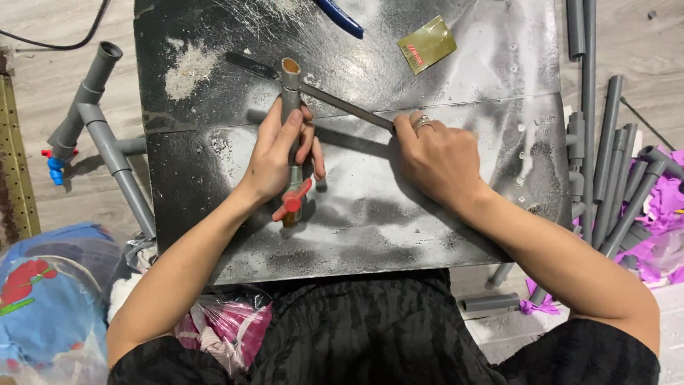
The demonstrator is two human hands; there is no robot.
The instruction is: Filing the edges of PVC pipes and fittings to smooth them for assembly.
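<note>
My left hand [279,151] grips an upright grey pipe piece [290,89] with an open brownish top; a valve with a red handle [293,200] sits at its lower end. My right hand [436,158], with a ring on one finger, holds a long thin metal blade [335,100] like a saw blade or file. The blade lies slanted across the pipe just below its open end. Both hands rest over a dark, dusty work board [491,78].
A small gold packet [427,45] and a blue-handled tool [340,17] lie at the board's far side. An assembled grey pipe section [100,121] with a blue-and-red valve lies on the floor left. Several grey pipes [613,164] and purple plastic [666,214] lie right. Bags [50,299] sit lower left.
</note>
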